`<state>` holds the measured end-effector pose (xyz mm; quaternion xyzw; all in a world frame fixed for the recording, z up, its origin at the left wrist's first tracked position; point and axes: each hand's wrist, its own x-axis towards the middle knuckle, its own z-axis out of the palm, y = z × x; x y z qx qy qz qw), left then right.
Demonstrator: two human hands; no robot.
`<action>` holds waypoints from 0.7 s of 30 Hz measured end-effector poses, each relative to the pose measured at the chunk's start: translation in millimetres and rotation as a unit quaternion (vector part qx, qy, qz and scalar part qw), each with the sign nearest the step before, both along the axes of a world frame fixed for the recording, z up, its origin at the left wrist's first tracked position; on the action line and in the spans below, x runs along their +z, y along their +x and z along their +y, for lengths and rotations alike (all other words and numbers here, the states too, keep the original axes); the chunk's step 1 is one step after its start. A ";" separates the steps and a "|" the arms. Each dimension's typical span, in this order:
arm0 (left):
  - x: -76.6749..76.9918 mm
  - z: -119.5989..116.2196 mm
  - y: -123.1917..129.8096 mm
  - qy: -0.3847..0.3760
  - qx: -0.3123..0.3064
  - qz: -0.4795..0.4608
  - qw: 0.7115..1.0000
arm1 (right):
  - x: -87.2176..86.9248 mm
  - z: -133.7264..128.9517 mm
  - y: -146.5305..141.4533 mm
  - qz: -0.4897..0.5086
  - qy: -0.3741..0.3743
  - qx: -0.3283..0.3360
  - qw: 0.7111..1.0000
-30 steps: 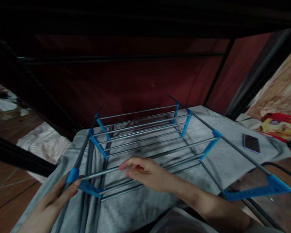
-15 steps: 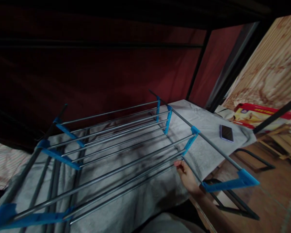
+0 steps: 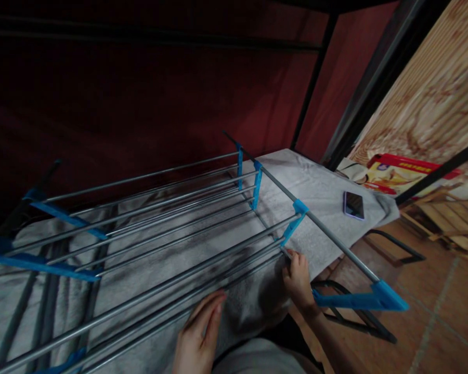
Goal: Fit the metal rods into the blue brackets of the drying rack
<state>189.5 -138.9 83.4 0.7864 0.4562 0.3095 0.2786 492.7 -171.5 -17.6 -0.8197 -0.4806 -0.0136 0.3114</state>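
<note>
A rack of grey metal tubes (image 3: 203, 259) with blue plastic brackets (image 3: 294, 223) lies across a grey cloth (image 3: 315, 182). My right hand (image 3: 298, 278) is at the rack's right side, its fingers closed on a grey tube below a blue bracket. Near the lower middle, my left hand (image 3: 200, 332) is beside the nearest tubes, thumb apart from the fingers, with nothing visible in it. At the far right end, another blue bracket (image 3: 362, 300) sticks out past the right forearm.
A phone (image 3: 353, 205) lies on the cloth at the right. Beyond it are a red and yellow box (image 3: 405, 174) and a wooden crate (image 3: 448, 221). Dark frame posts (image 3: 315, 83) stand before a dark red curtain (image 3: 159, 104). Black metal legs (image 3: 398, 249) show over the tiled floor.
My left hand has come into view at the bottom. My right hand has closed on the tube near the bracket. The view has shifted, and the rack appears further left.
</note>
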 end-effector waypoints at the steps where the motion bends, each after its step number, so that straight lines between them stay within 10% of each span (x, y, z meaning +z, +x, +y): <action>1: 0.8 12.1 17.1 -0.013 -0.004 -0.007 1.000 | 0.8 -0.8 1.6 -0.010 -0.022 -0.003 1.000; 13: -33.8 161.4 163.7 -0.042 -0.183 0.056 0.981 | 4.5 10.7 18.6 -0.076 -0.146 -0.010 0.986; 21: -29.8 177.3 219.9 -0.007 -0.303 0.110 0.946 | -7.9 5.0 18.6 -0.110 -0.082 0.011 0.990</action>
